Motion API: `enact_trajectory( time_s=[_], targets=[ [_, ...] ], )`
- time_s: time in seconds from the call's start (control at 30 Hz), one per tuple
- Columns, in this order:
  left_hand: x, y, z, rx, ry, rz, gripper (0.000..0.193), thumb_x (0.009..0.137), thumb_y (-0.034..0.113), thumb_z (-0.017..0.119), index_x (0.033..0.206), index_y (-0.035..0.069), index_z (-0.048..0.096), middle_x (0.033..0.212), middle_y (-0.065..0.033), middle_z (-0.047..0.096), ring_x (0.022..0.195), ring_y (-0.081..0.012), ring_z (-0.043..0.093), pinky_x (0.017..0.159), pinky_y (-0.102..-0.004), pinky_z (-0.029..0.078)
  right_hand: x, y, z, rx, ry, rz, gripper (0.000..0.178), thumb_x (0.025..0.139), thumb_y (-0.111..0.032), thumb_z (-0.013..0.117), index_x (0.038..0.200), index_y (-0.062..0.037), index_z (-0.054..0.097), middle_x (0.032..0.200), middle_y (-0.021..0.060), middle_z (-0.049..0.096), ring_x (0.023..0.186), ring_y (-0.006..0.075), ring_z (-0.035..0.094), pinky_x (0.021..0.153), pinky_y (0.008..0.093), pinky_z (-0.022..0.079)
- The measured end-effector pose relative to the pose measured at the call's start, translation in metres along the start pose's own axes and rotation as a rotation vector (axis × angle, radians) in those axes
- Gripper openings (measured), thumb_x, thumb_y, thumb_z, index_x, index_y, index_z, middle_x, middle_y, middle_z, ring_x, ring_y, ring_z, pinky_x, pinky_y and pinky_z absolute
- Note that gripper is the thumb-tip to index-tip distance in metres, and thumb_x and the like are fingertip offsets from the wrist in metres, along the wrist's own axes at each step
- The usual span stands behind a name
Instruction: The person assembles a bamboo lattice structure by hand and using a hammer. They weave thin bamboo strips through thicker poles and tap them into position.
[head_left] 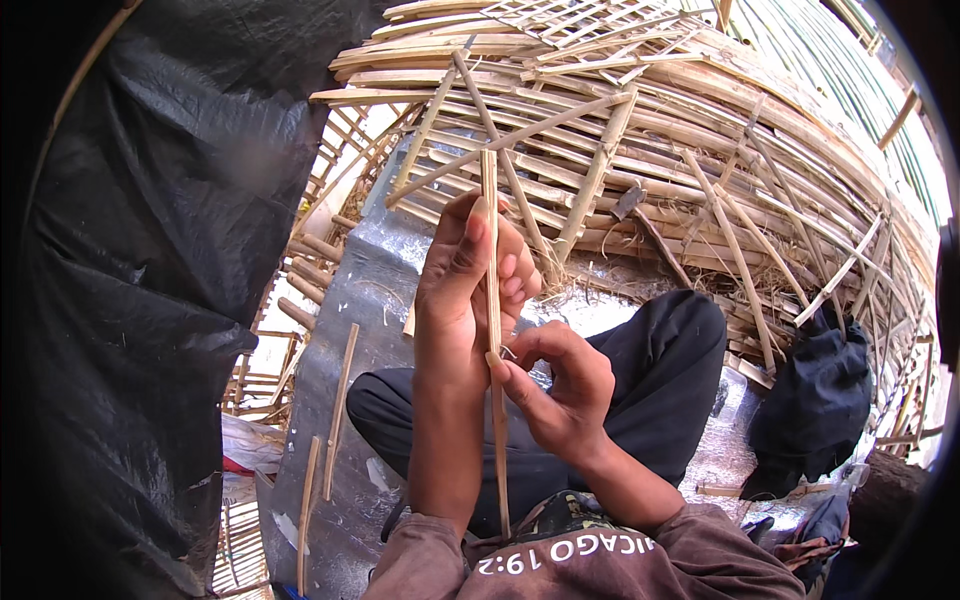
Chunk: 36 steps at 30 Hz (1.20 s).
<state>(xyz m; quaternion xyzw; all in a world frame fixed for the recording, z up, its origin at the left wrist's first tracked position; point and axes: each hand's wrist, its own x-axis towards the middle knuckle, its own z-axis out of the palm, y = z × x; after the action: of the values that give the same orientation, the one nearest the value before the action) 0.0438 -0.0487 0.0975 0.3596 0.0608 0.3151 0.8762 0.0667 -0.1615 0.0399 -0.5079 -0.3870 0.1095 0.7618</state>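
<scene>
A long, narrow bamboo strip [492, 290] stands upright in front of my body, its lower end reaching down to my shirt. My left hand [450, 285] is wrapped round its upper part, thumb along the near face and fingers curled behind. Lower down, my right hand [565, 390] pinches the strip's edge between thumb and forefinger. A thin pale sliver shows between those fingertips. Two more bamboo strips [341, 410] lie on the silvery sheet [375, 290] to the left of my folded legs.
Bamboo slats [600, 190] are stacked ahead, with crossed poles leaning on them. A hatchet-like tool [650, 235] rests against the stack. Black plastic sheeting [150, 250] hangs at left. A dark cloth bag [815, 400] sits at right.
</scene>
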Motion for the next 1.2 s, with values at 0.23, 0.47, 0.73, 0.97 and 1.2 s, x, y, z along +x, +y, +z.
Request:
enact_trajectory(
  time_s=[0.23, 0.47, 0.73, 0.97, 1.2],
  targets=[
    [-0.001, 0.004, -0.003, 0.007, 0.052, 0.001, 0.036, 0.088, 0.011, 0.07, 0.118, 0.01, 0.051, 0.085, -0.0042, 0.059, 0.07, -0.0119, 0.056, 0.061, -0.0246, 0.046, 0.0, 0.001, -0.004, 0.171, -0.044, 0.191, 0.028, 0.082, -0.005, 0.075, 0.106, 0.0023, 0.064, 0.084, 0.0062, 0.067, 0.073, 0.0109, 0.063, 0.067, 0.0245, 0.05],
    [-0.004, 0.005, 0.01, 0.168, 0.116, 0.067, 0.036, 0.088, 0.006, 0.07, 0.117, 0.008, 0.048, 0.096, -0.0038, 0.058, 0.074, -0.0136, 0.06, 0.066, -0.0262, 0.051, 0.002, -0.003, -0.008, 0.207, -0.049, 0.258, 0.025, 0.083, -0.005, 0.071, 0.105, 0.0027, 0.065, 0.088, 0.0073, 0.068, 0.075, 0.0103, 0.063, 0.068, 0.0254, 0.052],
    [-0.005, 0.003, 0.026, 0.323, 0.142, 0.144, 0.032, 0.089, 0.004, 0.067, 0.113, 0.005, 0.045, 0.094, -0.0048, 0.055, 0.071, -0.0107, 0.058, 0.065, -0.0226, 0.048, 0.01, -0.014, -0.013, 0.215, -0.067, 0.338, 0.021, 0.082, -0.003, 0.07, 0.102, 0.0028, 0.065, 0.094, 0.0066, 0.065, 0.075, 0.0092, 0.06, 0.066, 0.0244, 0.053],
    [-0.005, 0.001, 0.025, 0.363, 0.115, 0.164, 0.033, 0.09, 0.005, 0.067, 0.115, 0.006, 0.045, 0.097, -0.004, 0.054, 0.067, -0.0084, 0.05, 0.061, -0.0224, 0.043, 0.006, -0.014, -0.013, 0.3, -0.045, 0.397, 0.021, 0.083, -0.002, 0.069, 0.103, 0.0027, 0.065, 0.096, 0.0058, 0.063, 0.078, 0.0087, 0.058, 0.07, 0.0245, 0.052],
    [-0.002, -0.002, 0.023, 0.406, 0.141, 0.161, 0.035, 0.09, 0.006, 0.067, 0.117, 0.007, 0.045, 0.096, -0.0039, 0.053, 0.066, -0.0077, 0.047, 0.061, -0.0216, 0.041, 0.007, -0.01, -0.014, 0.329, -0.046, 0.421, 0.022, 0.085, -0.004, 0.068, 0.105, 0.0041, 0.065, 0.097, 0.0068, 0.063, 0.08, 0.0092, 0.059, 0.072, 0.025, 0.051]
  ],
)
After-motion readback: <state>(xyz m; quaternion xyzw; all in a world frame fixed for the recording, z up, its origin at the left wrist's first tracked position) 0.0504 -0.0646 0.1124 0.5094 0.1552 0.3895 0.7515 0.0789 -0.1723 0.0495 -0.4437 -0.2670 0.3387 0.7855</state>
